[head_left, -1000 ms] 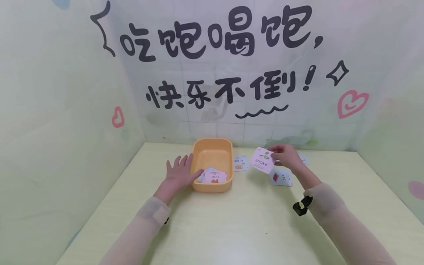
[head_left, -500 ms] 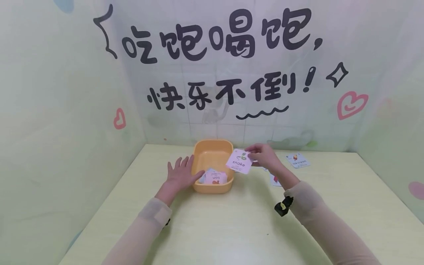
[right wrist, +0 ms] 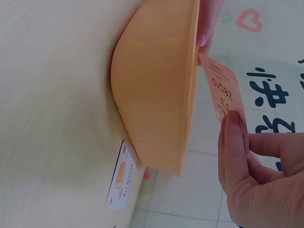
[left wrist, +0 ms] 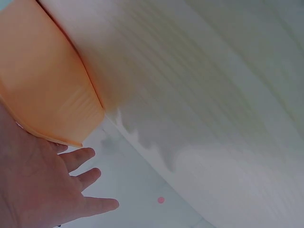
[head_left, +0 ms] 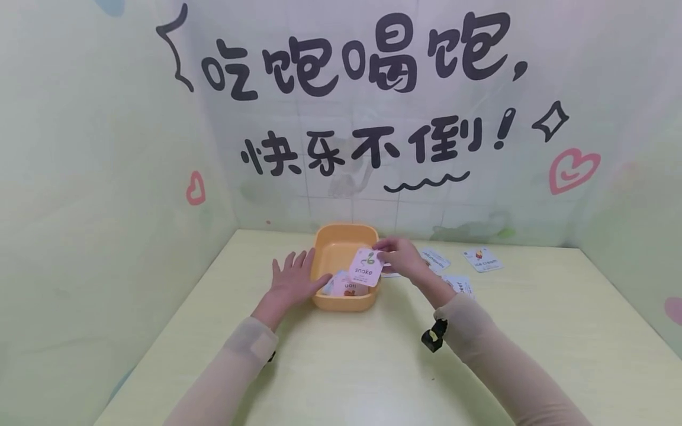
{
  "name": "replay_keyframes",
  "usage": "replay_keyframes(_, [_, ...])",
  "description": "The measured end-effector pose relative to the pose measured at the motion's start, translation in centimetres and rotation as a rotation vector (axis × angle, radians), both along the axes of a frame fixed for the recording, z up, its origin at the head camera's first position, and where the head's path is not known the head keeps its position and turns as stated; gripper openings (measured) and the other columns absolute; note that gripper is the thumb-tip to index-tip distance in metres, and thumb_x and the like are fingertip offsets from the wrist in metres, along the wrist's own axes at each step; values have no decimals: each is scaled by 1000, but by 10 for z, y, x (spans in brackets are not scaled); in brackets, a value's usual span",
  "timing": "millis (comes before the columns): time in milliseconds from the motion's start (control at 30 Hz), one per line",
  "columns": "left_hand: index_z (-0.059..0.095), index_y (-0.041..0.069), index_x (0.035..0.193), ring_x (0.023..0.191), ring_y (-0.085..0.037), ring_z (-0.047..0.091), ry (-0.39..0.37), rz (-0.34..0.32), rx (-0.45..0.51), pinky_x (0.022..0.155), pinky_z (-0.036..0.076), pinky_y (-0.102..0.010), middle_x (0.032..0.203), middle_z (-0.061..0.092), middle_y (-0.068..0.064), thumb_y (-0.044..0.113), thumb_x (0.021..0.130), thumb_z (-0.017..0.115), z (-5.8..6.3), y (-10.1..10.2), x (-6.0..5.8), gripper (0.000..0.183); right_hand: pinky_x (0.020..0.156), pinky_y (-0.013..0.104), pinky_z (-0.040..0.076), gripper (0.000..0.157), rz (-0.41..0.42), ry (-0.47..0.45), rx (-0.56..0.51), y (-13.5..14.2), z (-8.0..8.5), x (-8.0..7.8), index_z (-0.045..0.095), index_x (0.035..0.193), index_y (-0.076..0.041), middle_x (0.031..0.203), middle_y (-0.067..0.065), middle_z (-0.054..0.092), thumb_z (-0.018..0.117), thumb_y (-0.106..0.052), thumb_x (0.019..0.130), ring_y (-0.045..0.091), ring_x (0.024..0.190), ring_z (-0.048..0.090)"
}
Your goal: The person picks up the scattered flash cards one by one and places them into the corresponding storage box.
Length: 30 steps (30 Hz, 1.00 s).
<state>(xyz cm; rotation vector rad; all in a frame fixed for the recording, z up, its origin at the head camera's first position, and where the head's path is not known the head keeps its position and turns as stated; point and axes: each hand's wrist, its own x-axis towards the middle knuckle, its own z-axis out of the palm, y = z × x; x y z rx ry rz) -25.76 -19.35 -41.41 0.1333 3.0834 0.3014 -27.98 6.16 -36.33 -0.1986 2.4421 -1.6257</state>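
My right hand pinches a pink picture card marked "snake" over the right rim of an orange plastic tub. In the right wrist view, the face toward the camera reads "zebra", and thumb and fingers grip the near end. Inside the tub, a "lion" card lies on other cards at the front, partly covered by the snake card. My left hand rests at the tub's left rim with fingers spread and thumb over the edge; the left wrist view shows them straight beside the tub wall.
Right of the tub lie a "hamburger" card, an "ice cream" card and a "beef" card partly behind the right forearm. A "bread" card lies beside the tub. A lettered wall sheet stands behind the table.
My right hand has carried the snake card leftward from above the table cards to over the tub's right side, uncovering the ice cream and hamburger cards. The left hand stays at the rim.
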Motion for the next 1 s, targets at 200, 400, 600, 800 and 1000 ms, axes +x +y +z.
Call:
replay_keyframes(200, [15,12,161,153,-44,16,-3,6,7,118,4,-73,164,26,-17,67,95,40,0,0,0,90,76,32,62,26,44,19,30,-13,-8,1,65,119,5,114,21,64,57,3,95,23,91,68])
replay_keyframes(400, [15,13,161,153,-43,17,3,3,5,118,4,-73,164,27,-16,68,95,39,2,0,0,90,74,31,62,24,81,40,85,-22,-11,4,65,117,5,111,20,63,57,4,94,23,89,68])
replay_keyframes(600, [15,12,161,152,-44,18,-5,-6,-15,118,6,-73,164,27,-16,69,95,37,2,0,0,90,73,27,62,25,121,51,129,-24,-17,5,65,117,5,111,19,63,59,4,93,23,90,70])
replay_keyframes(800, [15,12,161,152,-43,17,1,0,-14,118,5,-73,164,27,-16,68,95,38,5,3,0,89,78,30,62,26,120,52,149,-22,-18,4,64,119,3,114,20,65,60,3,94,24,93,71])
replay_keyframes(1000, [13,13,161,153,-43,17,-13,10,-23,118,4,-72,165,26,-17,69,95,37,4,3,0,90,80,31,61,28,128,49,163,-19,-16,6,62,123,3,119,20,65,59,1,95,25,96,71])
